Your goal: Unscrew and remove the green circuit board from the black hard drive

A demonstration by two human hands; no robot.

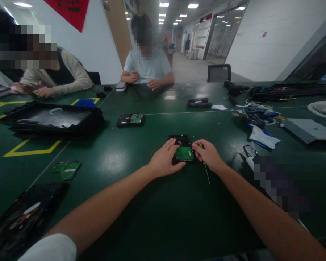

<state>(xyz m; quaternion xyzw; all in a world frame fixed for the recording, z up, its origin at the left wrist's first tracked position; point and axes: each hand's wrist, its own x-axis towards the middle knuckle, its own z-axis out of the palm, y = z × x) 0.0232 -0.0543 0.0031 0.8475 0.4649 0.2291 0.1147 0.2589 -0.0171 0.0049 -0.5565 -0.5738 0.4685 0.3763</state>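
A hard drive [182,139] with a green circuit board [185,154] facing up lies on the dark green table in front of me. My left hand [167,159] steadies it from the left, fingers along its far left side and thumb by the near edge. At the drive's right edge is my right hand [208,154], its thumb and index finger pinched together. A screwdriver [207,174] with a yellow and black handle is tucked in that hand, its thin shaft pointing back toward me. Whether the pinching fingertips hold something small cannot be made out.
Another hard drive [130,120] lies farther back. Left are stacked black trays [54,117], loose green boards [67,169] and a black drive casing [29,214]. On the right are a glove [263,137], cables [260,113] and a silver box [311,129]. Two people sit across the table.
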